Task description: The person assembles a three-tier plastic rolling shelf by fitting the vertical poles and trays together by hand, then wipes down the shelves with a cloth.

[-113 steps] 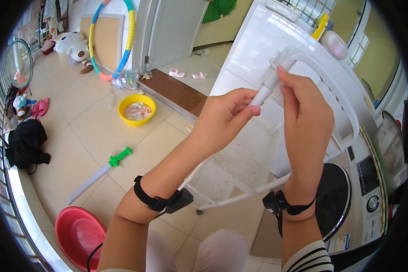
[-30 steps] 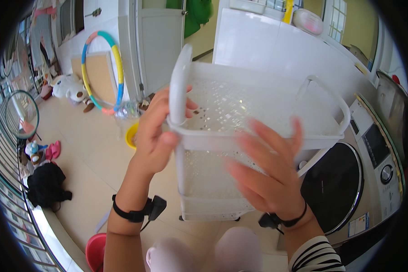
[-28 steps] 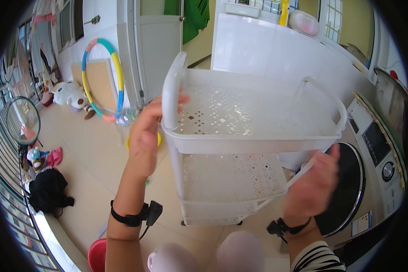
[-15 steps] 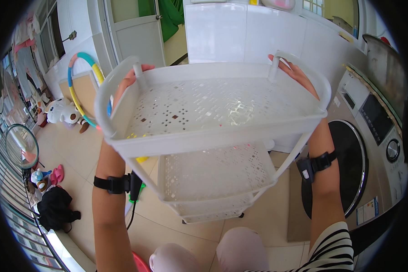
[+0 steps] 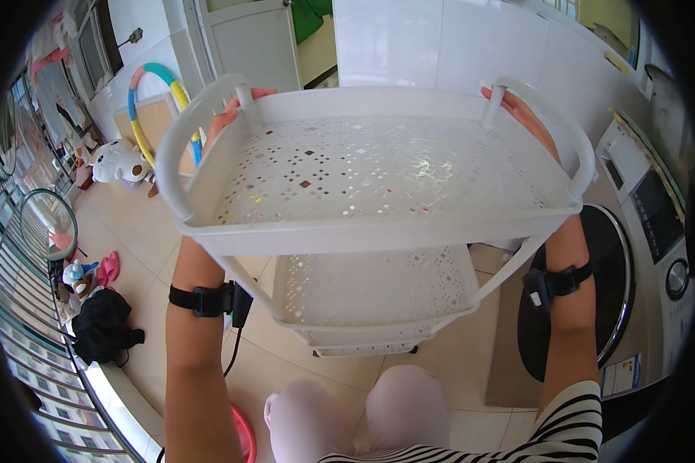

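White tiered rack (image 5: 378, 177) held up between left hand (image 5: 235, 116) and right hand (image 5: 521, 112).

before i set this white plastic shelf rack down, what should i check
1. Left hand grips the far left corner of the white perforated plastic three-tier rack: ok.
2. Right hand grips the far right corner: ok.
3. Top tray level: roughly level, ok.
4. Trays hold nothing loose: top tray ok; lower ones only partly visible, cannot tell.
5. Beige tiled floor directly under the rack: hidden by the rack and the knees, cannot tell.
6. Clearance from the front-loading washing machine on the right: close, apart in this view, cannot tell how far.
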`<state>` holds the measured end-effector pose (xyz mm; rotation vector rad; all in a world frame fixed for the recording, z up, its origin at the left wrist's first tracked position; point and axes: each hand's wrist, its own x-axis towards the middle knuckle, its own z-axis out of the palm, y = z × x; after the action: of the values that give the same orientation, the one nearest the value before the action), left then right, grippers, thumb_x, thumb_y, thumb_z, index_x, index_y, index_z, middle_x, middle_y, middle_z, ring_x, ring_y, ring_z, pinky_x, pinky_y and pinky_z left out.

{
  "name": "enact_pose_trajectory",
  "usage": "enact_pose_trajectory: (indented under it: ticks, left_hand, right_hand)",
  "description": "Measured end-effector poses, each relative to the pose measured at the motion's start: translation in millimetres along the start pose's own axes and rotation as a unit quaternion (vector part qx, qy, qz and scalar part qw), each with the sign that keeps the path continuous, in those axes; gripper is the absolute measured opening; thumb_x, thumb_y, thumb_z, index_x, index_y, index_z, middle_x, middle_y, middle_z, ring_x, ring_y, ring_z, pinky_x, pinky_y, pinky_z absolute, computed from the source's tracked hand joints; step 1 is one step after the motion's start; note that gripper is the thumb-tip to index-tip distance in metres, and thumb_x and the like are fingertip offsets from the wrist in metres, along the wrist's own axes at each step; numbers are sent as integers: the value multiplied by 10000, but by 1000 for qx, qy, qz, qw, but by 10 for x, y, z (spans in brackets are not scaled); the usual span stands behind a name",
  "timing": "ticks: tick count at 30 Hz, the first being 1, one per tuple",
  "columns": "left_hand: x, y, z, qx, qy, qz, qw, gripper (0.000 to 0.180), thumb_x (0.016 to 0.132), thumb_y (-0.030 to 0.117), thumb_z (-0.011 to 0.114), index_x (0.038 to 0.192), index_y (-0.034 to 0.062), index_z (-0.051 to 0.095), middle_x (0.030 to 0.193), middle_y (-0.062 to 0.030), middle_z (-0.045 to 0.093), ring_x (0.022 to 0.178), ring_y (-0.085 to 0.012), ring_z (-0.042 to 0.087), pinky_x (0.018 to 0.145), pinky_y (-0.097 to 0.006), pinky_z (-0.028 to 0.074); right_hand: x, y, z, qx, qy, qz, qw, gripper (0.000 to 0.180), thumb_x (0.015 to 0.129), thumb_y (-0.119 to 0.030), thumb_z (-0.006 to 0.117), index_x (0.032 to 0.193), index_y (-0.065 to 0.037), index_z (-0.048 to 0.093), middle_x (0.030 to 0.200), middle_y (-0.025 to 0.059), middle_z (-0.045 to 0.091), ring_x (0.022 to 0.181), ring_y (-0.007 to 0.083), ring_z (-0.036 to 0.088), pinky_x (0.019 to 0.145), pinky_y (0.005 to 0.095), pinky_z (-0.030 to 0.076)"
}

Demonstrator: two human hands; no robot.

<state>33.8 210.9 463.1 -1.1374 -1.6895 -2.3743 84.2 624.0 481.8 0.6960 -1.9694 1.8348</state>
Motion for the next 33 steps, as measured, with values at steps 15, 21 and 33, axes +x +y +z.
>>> enact_pose_trajectory:
  ticks: [15, 21, 33]
  left_hand:
    - [-970, 143, 881, 321, 142, 303, 886, 454, 901, 425, 384, 1019, -5, 472, 1037, -130, 492, 1063, -245, 437, 909, -376, 329]
    - [-858, 58, 987, 296, 131, 339, 883, 397, 879, 393, 461, 973, 7, 467, 1022, -137, 459, 977, -250, 428, 875, -348, 322]
    - [-992, 123, 948, 317, 133, 324, 882, 309, 822, 268, 552, 959, 0, 485, 994, -169, 490, 951, -300, 446, 865, -360, 335]
  right_hand:
    - [367, -1503, 1407, -612, -319, -113, 714, 393, 839, -336, 562, 1113, -55, 561, 974, 116, 595, 898, 186, 563, 752, 293, 463]
    - [1017, -781, 1970, -738, -328, -60, 587, 519, 794, -472, 558, 994, 5, 597, 950, 193, 607, 782, 305, 578, 710, 368, 463]
    - [1131, -700, 837, -755, -347, 249, 498, 506, 705, -488, 642, 684, 17, 613, 645, 143, 598, 575, 231, 539, 536, 382, 438]
